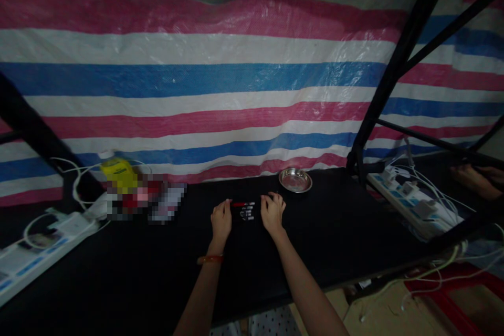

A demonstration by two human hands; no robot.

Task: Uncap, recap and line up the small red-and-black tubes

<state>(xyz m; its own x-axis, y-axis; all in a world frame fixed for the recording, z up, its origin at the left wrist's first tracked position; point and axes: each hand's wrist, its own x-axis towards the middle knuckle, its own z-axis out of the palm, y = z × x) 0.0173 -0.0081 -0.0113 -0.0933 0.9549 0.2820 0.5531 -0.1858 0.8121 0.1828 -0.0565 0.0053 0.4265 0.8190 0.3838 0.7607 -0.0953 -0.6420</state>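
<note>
"How far along are the pens?"

"Side by side between the hands: the red pen (pixel 238 204) farthest out, the black pens (pixel 248 214) lying free. The red one seems not yet released; what remains is unclear."

"And the hands?"

"Left hand (pixel 221 220): thumb and finger together at the red pen's end, grip unclear. Right hand (pixel 272 212): fingers curled, just beside the pens; I can't tell whether it pinches anything."

"Room?"

"Dish (pixel 295 181) behind the right hand, tarp (pixel 220 79) along the back edge; bare worktop (pixel 334 236) rightward."
</note>
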